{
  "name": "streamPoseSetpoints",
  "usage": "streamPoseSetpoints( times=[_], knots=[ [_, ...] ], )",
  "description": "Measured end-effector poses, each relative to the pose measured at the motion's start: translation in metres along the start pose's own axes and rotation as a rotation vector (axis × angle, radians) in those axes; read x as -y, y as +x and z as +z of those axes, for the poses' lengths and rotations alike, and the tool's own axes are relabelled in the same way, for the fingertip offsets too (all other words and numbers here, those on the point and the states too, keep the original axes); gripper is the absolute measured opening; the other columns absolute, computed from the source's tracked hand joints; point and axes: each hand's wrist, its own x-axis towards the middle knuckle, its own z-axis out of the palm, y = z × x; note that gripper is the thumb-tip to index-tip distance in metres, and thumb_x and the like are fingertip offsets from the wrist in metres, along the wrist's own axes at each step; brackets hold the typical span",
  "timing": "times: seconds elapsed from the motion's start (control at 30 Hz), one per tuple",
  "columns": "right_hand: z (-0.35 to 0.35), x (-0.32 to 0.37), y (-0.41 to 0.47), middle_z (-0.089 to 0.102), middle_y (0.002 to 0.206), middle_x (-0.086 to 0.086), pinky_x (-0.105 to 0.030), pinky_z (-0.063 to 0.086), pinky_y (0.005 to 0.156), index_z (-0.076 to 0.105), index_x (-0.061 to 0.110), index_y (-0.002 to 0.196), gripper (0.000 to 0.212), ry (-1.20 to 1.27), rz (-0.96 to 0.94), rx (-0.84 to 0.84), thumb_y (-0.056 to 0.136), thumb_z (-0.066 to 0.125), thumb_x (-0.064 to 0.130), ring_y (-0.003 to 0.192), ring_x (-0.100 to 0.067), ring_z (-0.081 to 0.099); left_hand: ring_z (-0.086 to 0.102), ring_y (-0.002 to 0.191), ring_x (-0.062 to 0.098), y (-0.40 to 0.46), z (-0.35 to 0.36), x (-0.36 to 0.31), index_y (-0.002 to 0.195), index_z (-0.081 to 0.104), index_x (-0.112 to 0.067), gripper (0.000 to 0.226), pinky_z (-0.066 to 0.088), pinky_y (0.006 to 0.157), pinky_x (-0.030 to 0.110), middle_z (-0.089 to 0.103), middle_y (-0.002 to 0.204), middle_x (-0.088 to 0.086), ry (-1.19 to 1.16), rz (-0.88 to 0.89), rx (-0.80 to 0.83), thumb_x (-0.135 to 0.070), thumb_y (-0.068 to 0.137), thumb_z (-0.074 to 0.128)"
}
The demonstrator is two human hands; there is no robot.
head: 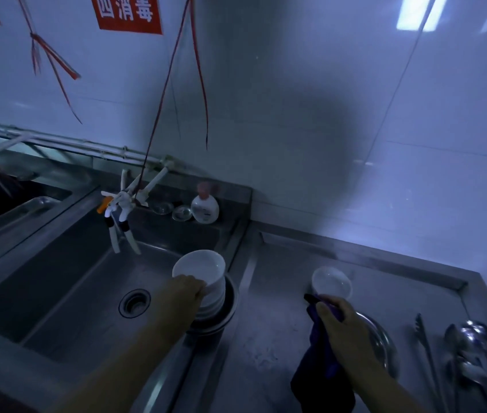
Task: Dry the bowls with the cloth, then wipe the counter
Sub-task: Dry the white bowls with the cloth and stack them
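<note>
A stack of white bowls (206, 281) stands in a metal basin (230, 305) at the right end of the sink. My left hand (187, 289) grips the near rim of the top bowl, which tilts toward me. One white bowl (331, 281) sits on the steel counter (272, 338) to the right. My right hand (340, 320) holds a dark purple cloth (322, 368) just in front of that bowl; the cloth hangs down below the hand.
The sink (66, 290) with its drain (134, 303) lies at left, taps (123, 216) and a soap bottle (205, 207) behind it. A metal basin (382, 344) lies under my right wrist. Tongs (424, 341) and ladles (468, 347) lie at the counter's right.
</note>
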Motion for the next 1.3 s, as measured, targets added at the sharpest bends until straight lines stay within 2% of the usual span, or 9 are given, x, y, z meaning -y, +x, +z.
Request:
streamPoseSetpoints(
  times=[0.37,0.57,0.7,0.83,0.93,1.0,1.07,1.2,1.3],
  knots=[
    [0.013,-0.001,0.009,0.065,0.054,0.014,-0.004,0.038,0.042,0.064,0.026,0.085,0.018,0.027,0.019,-0.152,0.088,0.063,0.009,0.047,0.007,0.058,0.060,0.059,0.023,-0.007,0.047,0.032,0.066,0.071,-0.010,0.027,0.039,0.065,0.028,0.065,0.061,0.003,-0.003,0.336,-0.255,-0.019,0.076,0.048],
    [0.018,0.001,0.013,0.066,0.090,0.004,-0.018,0.045,0.059,0.059,0.037,0.085,0.020,0.014,0.045,-0.131,0.090,0.062,0.018,0.073,-0.003,0.061,0.063,0.060,0.022,-0.011,0.051,0.043,0.071,0.073,-0.011,0.027,0.040,0.066,0.027,0.066,0.066,0.002,0.015,0.343,-0.219,-0.019,0.074,0.047],
    [0.021,0.000,0.013,0.067,0.084,0.003,-0.014,0.047,0.054,0.061,0.035,0.085,0.018,0.030,0.033,-0.130,0.089,0.062,0.017,0.064,-0.004,0.064,0.064,0.062,0.024,-0.011,0.049,0.042,0.075,0.073,-0.011,0.028,0.050,0.063,0.030,0.067,0.069,0.003,0.002,0.351,-0.181,-0.018,0.073,0.046],
    [0.020,-0.002,0.013,0.064,0.096,0.002,-0.027,0.049,0.069,0.057,0.038,0.088,0.018,0.037,0.048,-0.096,0.091,0.060,0.020,0.084,-0.014,0.062,0.061,0.080,0.023,-0.014,0.046,0.033,0.089,0.072,-0.009,0.030,0.048,0.074,0.034,0.068,0.083,0.004,-0.067,0.317,-0.187,-0.023,0.076,0.050],
    [0.012,-0.005,0.012,0.063,0.090,0.006,-0.016,0.048,0.060,0.057,0.035,0.087,0.020,0.053,0.043,-0.122,0.090,0.061,0.016,0.072,-0.004,0.062,0.056,0.088,0.020,-0.010,0.042,0.011,0.093,0.072,-0.009,0.031,0.048,0.079,0.036,0.068,0.090,0.004,-0.108,0.356,-0.221,-0.024,0.076,0.050],
    [0.004,-0.007,0.012,0.063,0.083,0.006,-0.009,0.045,0.052,0.059,0.030,0.088,0.020,0.073,0.043,-0.158,0.088,0.063,0.011,0.061,0.002,0.062,0.059,0.086,0.018,-0.004,0.044,-0.013,0.093,0.072,-0.011,0.032,0.050,0.078,0.034,0.069,0.090,0.003,-0.143,0.386,-0.204,-0.025,0.078,0.048],
    [-0.007,-0.013,0.012,0.066,0.090,0.003,-0.015,0.047,0.065,0.061,0.025,0.093,0.018,0.062,0.044,-0.183,0.087,0.064,0.009,0.070,-0.001,0.062,0.062,0.085,0.016,0.005,0.048,-0.039,0.097,0.071,-0.014,0.031,0.048,0.081,0.029,0.069,0.092,0.000,-0.187,0.411,-0.153,-0.025,0.079,0.048],
    [-0.036,-0.030,0.016,0.067,0.087,0.005,-0.013,0.047,0.064,0.064,0.029,0.087,0.020,0.084,0.076,-0.247,0.085,0.066,0.009,0.070,-0.001,0.063,0.066,0.083,0.019,0.026,0.068,-0.093,0.100,0.070,-0.013,0.036,0.053,0.074,0.030,0.070,0.090,0.000,-0.236,0.389,0.012,-0.013,0.066,0.079],
    [-0.060,-0.047,0.024,0.068,0.091,0.005,-0.019,0.048,0.067,0.067,0.028,0.094,0.016,0.097,0.124,-0.289,0.085,0.067,0.014,0.079,-0.006,0.064,0.061,0.099,0.025,0.044,0.092,-0.132,0.117,0.063,-0.013,0.038,0.048,0.086,0.033,0.067,0.106,0.003,-0.237,0.266,0.221,-0.017,0.080,0.070]
  ],
)
